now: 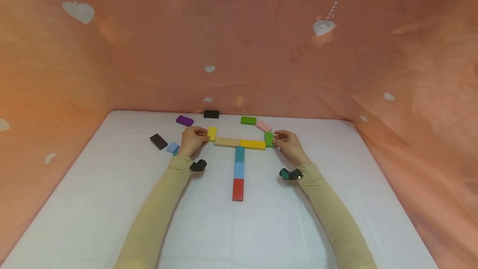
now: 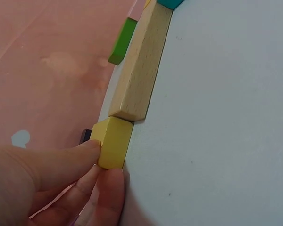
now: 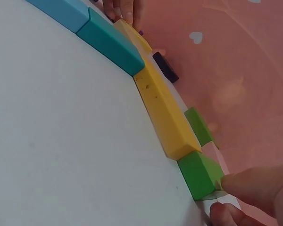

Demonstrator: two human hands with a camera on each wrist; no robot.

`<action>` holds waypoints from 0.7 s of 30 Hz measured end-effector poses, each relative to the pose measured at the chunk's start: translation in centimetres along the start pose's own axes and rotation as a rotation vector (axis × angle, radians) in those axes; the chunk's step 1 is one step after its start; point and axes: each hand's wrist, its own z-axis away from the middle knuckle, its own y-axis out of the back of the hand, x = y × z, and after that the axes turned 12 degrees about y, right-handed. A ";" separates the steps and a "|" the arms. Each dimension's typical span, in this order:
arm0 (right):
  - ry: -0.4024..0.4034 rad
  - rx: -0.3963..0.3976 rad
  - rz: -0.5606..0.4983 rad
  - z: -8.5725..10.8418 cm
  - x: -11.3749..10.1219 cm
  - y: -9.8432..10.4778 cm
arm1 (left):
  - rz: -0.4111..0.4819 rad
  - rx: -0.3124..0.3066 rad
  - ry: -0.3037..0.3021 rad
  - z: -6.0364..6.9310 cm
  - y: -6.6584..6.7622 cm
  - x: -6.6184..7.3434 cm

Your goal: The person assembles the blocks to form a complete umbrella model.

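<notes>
My left hand pinches a yellow block by its outer end, beside the end of a plain wooden block. On the other side, my right hand has its fingertips at the outer side of a green block, which stands by the end of a deeper yellow block. The wooden and deeper yellow blocks form a crosswise row. From its middle a line runs toward me: a teal block, a light blue block and a red block.
Beyond the row lie a purple block, a black block, another green block and a pink block. A dark brown block and a small blue block lie left of my left hand. Patterned cloth hangs around the white table.
</notes>
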 end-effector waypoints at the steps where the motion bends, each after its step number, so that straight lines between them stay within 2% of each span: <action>1: 0.004 -0.001 0.004 0.0 0.1 0.0 | -0.002 0.003 0.001 0.0 0.0 0.0; 11: 0.058 0.007 0.046 0.0 0.3 -0.3 | -0.035 0.024 -0.017 0.1 0.1 -0.2; 21: 0.011 0.007 0.043 0.1 0.1 -0.4 | -0.030 0.010 -0.017 0.1 -0.1 0.0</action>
